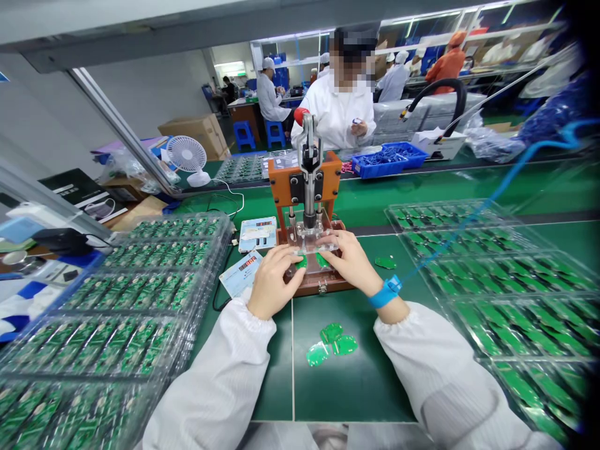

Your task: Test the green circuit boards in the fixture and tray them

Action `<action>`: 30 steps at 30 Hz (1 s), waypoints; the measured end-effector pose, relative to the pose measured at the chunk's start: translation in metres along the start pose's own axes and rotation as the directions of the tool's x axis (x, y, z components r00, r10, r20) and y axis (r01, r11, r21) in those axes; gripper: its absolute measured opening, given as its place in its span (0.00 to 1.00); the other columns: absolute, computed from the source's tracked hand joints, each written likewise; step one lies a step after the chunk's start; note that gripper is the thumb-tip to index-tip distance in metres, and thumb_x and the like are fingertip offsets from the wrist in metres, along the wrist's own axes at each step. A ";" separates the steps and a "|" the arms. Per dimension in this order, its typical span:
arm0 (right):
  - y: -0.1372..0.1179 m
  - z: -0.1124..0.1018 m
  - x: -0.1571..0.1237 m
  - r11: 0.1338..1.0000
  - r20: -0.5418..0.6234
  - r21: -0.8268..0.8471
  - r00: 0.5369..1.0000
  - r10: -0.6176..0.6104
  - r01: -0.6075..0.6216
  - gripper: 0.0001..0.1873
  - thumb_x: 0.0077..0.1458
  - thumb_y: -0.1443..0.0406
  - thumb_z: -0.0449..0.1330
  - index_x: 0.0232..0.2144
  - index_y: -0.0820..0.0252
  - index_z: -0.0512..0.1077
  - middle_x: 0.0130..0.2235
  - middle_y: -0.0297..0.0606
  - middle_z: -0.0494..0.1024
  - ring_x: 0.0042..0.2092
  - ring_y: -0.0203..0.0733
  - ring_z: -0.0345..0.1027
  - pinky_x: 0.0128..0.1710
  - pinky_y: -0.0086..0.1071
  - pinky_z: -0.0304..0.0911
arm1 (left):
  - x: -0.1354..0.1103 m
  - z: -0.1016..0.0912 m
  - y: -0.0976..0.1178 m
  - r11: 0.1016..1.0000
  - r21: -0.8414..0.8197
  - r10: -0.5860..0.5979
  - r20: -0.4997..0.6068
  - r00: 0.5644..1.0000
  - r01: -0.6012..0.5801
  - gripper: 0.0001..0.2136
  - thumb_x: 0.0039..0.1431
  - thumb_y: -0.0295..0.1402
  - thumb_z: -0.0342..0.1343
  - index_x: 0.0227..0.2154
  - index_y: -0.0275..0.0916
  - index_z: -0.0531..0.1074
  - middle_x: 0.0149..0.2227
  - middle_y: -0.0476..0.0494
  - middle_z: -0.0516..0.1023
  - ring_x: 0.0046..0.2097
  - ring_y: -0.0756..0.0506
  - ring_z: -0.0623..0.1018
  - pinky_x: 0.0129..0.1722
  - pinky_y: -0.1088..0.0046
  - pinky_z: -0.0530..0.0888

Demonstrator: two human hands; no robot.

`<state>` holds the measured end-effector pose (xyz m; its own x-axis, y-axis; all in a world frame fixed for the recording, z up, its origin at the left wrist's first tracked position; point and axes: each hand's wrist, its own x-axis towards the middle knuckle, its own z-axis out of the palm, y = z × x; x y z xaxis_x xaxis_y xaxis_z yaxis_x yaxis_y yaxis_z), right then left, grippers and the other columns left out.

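Observation:
Both my hands are at a clamp press (308,187) with an orange frame, a red-tipped lever and a brown base. My left hand (275,281) has its thumb and fingers closed about a green circuit board (301,262) on the fixture's left side. My right hand (350,259), with a blue wrist strap (385,294), holds its fingers at a second green board (321,260) on the right side. A clear plate sits just above the fingertips and partly covers them. On the mat in front lie three loose boards (345,345). Another board (385,262) lies right of the press.
Clear trays of boards stand at left (140,287) and right (506,275). Two display units (241,273) with red digits sit left of the press. Behind are a white fan (186,155), a blue bin (389,159) and a co-worker (340,106) holding a small item.

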<state>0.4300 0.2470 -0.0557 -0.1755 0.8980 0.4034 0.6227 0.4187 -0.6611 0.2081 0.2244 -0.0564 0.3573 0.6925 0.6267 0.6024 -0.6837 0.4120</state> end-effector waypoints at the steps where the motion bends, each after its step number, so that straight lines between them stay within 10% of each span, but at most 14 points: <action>1: 0.000 0.000 0.000 1.000 0.000 -0.002 1.000 -0.003 0.003 0.10 0.59 0.64 0.60 0.43 0.53 0.77 0.52 0.42 0.75 0.59 0.53 0.63 0.63 0.52 0.57 | 0.000 0.001 0.000 1.000 -0.001 -0.004 -0.006 1.000 0.004 0.06 0.64 0.32 0.58 0.41 0.39 0.76 0.49 0.40 0.80 0.57 0.38 0.74 0.58 0.51 0.73; 14: 0.003 -0.001 0.006 0.996 -0.006 0.083 1.000 0.022 -0.021 0.13 0.53 0.65 0.62 0.43 0.53 0.75 0.48 0.39 0.77 0.56 0.52 0.67 0.61 0.51 0.59 | -0.005 0.006 0.003 0.998 0.049 -0.043 -0.029 0.999 0.044 0.07 0.68 0.33 0.54 0.43 0.39 0.74 0.54 0.39 0.76 0.61 0.37 0.70 0.60 0.50 0.69; 21: -0.001 -0.016 0.013 0.970 -0.279 0.238 0.954 0.113 -0.046 0.10 0.60 0.57 0.55 0.37 0.57 0.66 0.41 0.42 0.75 0.44 0.47 0.71 0.49 0.44 0.69 | -0.007 0.004 0.022 0.996 0.018 0.089 -0.155 0.984 -0.087 0.07 0.66 0.29 0.55 0.45 0.39 0.73 0.47 0.39 0.78 0.51 0.40 0.75 0.52 0.57 0.74; 30: -0.056 -0.095 0.141 0.934 -0.499 0.096 0.828 -0.255 0.345 0.15 0.65 0.61 0.56 0.53 0.56 0.65 0.55 0.40 0.73 0.60 0.44 0.66 0.63 0.44 0.62 | -0.027 0.034 0.051 0.880 -0.147 0.474 0.224 0.852 -0.451 0.15 0.67 0.35 0.53 0.53 0.35 0.71 0.59 0.35 0.73 0.65 0.38 0.67 0.66 0.53 0.66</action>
<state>0.4426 0.3375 0.0986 0.0769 0.5695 0.8184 0.4481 0.7135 -0.5387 0.2536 0.1785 -0.0742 0.7497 0.3174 0.5807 0.2641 -0.9481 0.1772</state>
